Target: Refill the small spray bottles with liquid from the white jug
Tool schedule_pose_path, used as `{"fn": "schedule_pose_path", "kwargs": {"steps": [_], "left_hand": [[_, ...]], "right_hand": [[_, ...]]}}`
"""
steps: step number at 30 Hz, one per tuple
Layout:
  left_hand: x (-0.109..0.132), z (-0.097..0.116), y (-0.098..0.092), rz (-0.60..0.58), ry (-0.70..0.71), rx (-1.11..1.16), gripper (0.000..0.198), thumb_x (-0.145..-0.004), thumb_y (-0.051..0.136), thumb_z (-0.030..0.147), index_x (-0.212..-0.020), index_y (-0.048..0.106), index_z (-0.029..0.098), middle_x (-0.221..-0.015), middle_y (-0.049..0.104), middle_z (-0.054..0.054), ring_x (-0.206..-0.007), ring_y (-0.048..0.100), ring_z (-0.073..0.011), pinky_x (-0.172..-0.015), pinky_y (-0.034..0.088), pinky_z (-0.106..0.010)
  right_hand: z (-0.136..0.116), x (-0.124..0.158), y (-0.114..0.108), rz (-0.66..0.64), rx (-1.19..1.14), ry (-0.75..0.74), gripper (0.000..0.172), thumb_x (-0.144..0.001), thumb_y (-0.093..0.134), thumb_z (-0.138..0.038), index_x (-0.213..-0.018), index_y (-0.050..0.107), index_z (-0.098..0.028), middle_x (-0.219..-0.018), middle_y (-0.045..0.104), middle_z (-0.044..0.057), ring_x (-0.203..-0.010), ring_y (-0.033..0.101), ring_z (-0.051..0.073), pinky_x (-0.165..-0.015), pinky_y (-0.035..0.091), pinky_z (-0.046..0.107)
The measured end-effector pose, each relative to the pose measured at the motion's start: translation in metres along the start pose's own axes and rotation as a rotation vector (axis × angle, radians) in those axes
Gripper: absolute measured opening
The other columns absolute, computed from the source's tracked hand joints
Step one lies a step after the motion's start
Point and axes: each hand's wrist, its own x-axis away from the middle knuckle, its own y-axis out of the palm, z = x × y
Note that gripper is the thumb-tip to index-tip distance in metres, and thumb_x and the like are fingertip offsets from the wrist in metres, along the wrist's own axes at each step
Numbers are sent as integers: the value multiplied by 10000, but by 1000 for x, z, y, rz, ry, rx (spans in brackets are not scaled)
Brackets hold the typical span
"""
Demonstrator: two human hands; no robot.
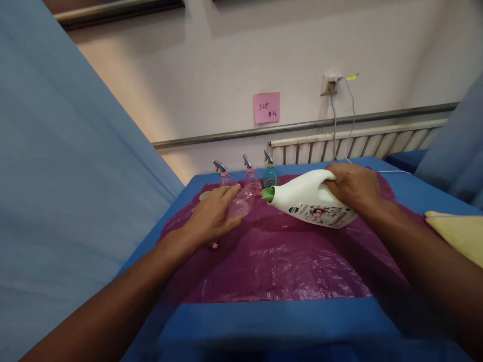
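Note:
My left hand is wrapped around a clear pink bottle, which is tilted with its neck to the right. In my right hand is the handle of a white detergent jug, tipped left so that its green spout meets or nearly meets the bottle's neck. Whether liquid flows there I cannot tell. Behind stand two pink spray bottles, one on the left and one in the middle, and a teal spray bottle. A small pink-tipped part shows below my left wrist, mostly hidden.
A shiny purple plastic sheet covers much of the blue surface. A pale green round thing lies left of my hand. Yellow cloth is at right. Blue curtain hangs at left; cords run down the wall.

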Motion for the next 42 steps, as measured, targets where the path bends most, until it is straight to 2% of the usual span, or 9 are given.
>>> {"fn": "schedule_pose_path", "kwargs": {"steps": [4,7,16,31,42], "left_hand": [[0,5,-9,-98,25,-187,762,-960,742,409,-1656,482,240,-1664,584,-182,-1525,567,-426,-1224,507,-585],[0,10,-12,-135,13,-288,791,-970,736,400,-1678,435,216,-1683,555,-197,-1522,565,-421,-1207,517,-567],[-3,15,-16,-110,49,-408,803,-945,767,336,-1674,446,236,-1678,571,-185,-1500,581,-414,-1167,552,-555],[-5,22,-25,-127,28,-435,812,-957,763,358,-1689,460,180,-1668,576,-220,-1499,588,-421,-1195,535,-551],[-8,25,-24,-130,78,-454,790,-938,754,319,-1678,488,242,-1662,593,-178,-1466,603,-410,-1164,550,-554]], "right_hand": [[-6,0,-6,-41,32,-4,251,-1007,641,-397,-1078,834,-253,-1053,841,104,-888,711,270,-657,281,363],[-7,0,-8,-64,38,5,262,-1014,635,-402,-1091,833,-250,-1082,840,106,-902,715,271,-662,277,361],[-6,-2,-6,-75,64,-9,289,-1019,620,-410,-1133,836,-256,-1087,842,110,-906,721,277,-662,272,363],[-7,-2,-8,-90,77,-2,317,-1040,591,-398,-1199,832,-265,-1168,846,108,-974,742,299,-675,294,375],[-9,-3,-8,-103,79,-4,319,-1048,585,-403,-1210,828,-273,-1171,842,97,-981,729,294,-671,281,372]]}}
